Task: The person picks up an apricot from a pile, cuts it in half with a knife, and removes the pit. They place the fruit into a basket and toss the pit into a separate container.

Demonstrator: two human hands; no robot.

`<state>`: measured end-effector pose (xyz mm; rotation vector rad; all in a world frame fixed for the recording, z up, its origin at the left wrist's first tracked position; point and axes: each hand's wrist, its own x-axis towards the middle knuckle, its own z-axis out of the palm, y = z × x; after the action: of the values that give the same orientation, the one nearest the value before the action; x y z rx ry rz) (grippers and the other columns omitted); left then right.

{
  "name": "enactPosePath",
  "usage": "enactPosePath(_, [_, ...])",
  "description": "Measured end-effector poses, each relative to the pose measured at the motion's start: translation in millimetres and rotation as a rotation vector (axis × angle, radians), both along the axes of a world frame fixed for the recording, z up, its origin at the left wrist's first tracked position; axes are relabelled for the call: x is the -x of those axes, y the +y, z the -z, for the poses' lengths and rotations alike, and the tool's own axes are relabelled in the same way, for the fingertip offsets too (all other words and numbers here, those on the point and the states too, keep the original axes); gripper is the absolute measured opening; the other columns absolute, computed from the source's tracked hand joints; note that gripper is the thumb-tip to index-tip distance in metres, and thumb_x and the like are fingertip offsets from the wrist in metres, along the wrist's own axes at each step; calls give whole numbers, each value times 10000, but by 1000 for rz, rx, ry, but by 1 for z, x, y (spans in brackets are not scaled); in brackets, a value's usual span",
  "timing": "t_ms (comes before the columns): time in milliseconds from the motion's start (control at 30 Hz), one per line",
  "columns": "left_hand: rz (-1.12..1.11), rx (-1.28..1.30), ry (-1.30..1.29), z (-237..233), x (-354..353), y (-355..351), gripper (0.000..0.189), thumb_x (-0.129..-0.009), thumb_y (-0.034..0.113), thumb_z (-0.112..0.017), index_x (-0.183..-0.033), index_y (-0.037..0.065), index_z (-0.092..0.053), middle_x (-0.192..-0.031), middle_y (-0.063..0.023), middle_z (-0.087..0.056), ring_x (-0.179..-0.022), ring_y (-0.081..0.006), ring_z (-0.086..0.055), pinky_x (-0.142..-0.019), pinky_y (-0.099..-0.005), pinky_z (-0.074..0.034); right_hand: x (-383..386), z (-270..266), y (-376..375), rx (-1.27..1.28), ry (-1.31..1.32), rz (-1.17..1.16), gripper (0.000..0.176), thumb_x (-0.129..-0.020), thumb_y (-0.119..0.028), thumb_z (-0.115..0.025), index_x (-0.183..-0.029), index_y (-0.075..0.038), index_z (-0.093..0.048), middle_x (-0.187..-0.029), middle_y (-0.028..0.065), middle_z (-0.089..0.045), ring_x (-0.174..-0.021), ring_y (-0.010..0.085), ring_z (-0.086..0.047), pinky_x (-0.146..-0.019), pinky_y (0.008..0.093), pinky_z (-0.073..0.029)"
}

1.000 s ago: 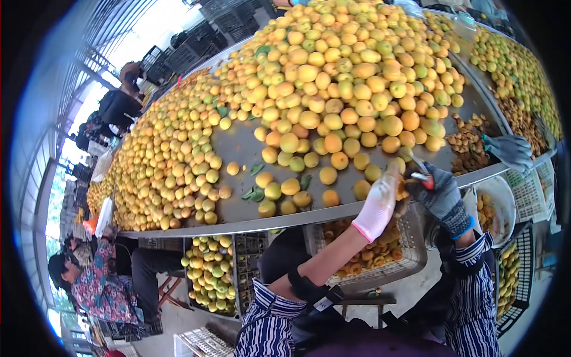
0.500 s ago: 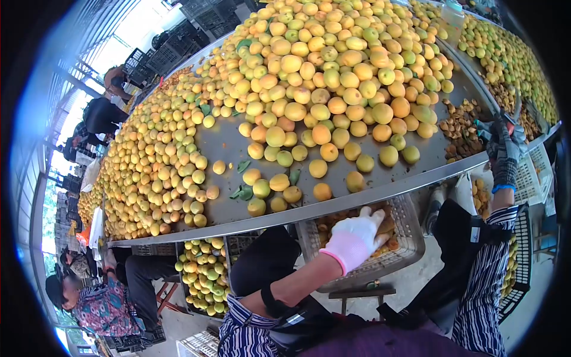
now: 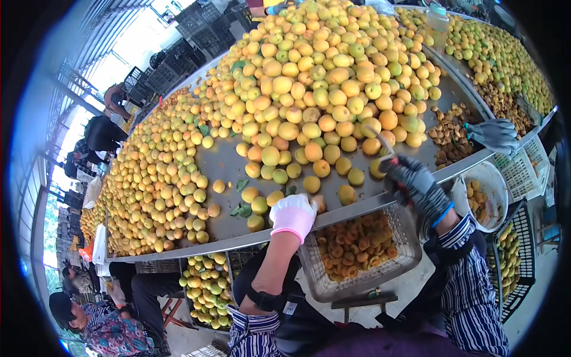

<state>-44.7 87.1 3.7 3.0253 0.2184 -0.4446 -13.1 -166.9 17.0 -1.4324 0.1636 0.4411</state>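
Note:
My left hand [image 3: 294, 215], in a white and pink glove, reaches over the near edge of the metal table [image 3: 380, 187] among loose apricots. One apricot [image 3: 319, 203] is right beside its fingers, whose tips are hidden. My right hand [image 3: 416, 187], in a grey and black glove, is closed around a knife with a curved blade [image 3: 385, 141], which points up toward the large apricot pile [image 3: 321, 77]. Below the table edge, between my hands, a plastic crate [image 3: 410, 253] holds split apricots [image 3: 357, 244].
Brown apricot pits [image 3: 452, 134] lie on the table's right part, near a grey glove [image 3: 496, 135]. A white bucket [image 3: 496, 220] stands at lower right. A crate of whole apricots [image 3: 205, 285] is at lower left, beside a seated co-worker [image 3: 113, 324].
My left hand has left the crate and moved up and left to the table edge. My right hand has come left from the grey glove, with the knife in it.

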Motion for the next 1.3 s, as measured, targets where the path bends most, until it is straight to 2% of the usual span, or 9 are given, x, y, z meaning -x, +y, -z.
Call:
enactPosePath(233, [12, 103, -5, -3, -6, -15, 484, -752, 472, -608, -923, 19, -620, -843, -179, -655, -851, -332, -627, -761, -405, -485, 3, 13, 27, -171, -61, -33, 265, -870, -320, -619, -946, -67, -593, -570, 1, -525, -424, 84, -482, -362, 204, -349])
enactPosePath(300, [-4, 156, -41, -2, -7, -14, 467, -748, 443, -618, -932, 15, -608, -845, -185, -653, -854, -333, -627, -768, -405, -485, 5, 5, 27, -119, 2, -85, 256, -936, -297, -516, -1007, -71, -614, -608, -18, -538, -494, 55, -499, -444, 189, -394])
enactPosePath(433, [-25, 221, -59, 2, -10, -11, 427, -741, 375, -627, -953, 8, -579, -870, -202, -646, -873, -338, -623, -791, -405, -483, 7, 11, 35, -204, 41, -31, 284, -879, -316, -612, -935, -38, -605, -609, -8, -523, -487, 69, -484, -421, 196, -365])
enactPosePath(700, [-35, 228, 131, -2, -17, -14, 511, -712, 463, -647, -917, -5, -639, -901, -192, -651, -895, -318, -623, -792, -370, -476, 11, 13, 36, -216, 30, -70, 287, -886, -302, -601, -943, -20, -602, -619, -16, -518, -503, 67, -469, -461, 209, -373])
enactPosePath(767, [-24, 306, -47, -2, -17, -14, 540, -702, 496, -638, -887, -12, -645, -876, -196, -652, -857, -322, -628, -769, -354, -482, 10, 14, 33, -200, -6, -64, 265, -892, -292, -593, -961, -37, -611, -620, -22, -530, -486, 58, -476, -434, 196, -363])
enactPosePath(867, [3, 1027, -275, -7, -22, -17, 386, -770, 259, -703, -956, -40, -543, -770, -88, -622, -571, -128, -595, -509, -249, -462, 13, 12, 31, -201, -23, -48, 247, -898, -285, -586, -975, -53, -617, -622, -30, -536, -477, 50, -481, -413, 183, -348])
enactPosePath(967, [-153, 1608, -162, -21, -22, -31, 408, -842, 167, -621, -1155, -49, -473, -901, -81, -591, -723, -107, -581, -557, -216, -434, 19, 7, 28, -192, -34, -65, 242, -904, -282, -578, -974, -52, -613, -614, -33, -519, -500, 48, -476, -430, 182, -341])
enactPosePath(1067, [-136, 1689, -159, -19, -24, -36, 480, -854, 104, -566, -1290, -12, -400, -1095, -95, -556, -889, -144, -570, -681, -240, -423, 23, 8, 27, -275, -28, -81, 239, -913, -271, -567, -1005, -54, -608, -632, -36, -524, -510, 47, -479, -438, 181, -346])
enactPosePath(1300, [-59, 1963, -54, -29, -25, -50, 514, -888, 78, -485, -1363, -13, -311, -1153, -91, -529, -985, -147, -548, -727, -250, -393, 25, 3, 22, -187, -132, -104, 251, -924, -247, -549, -1082, -55, -587, -690, -39, -538, -550, 40, -493, -455, 174, -365])
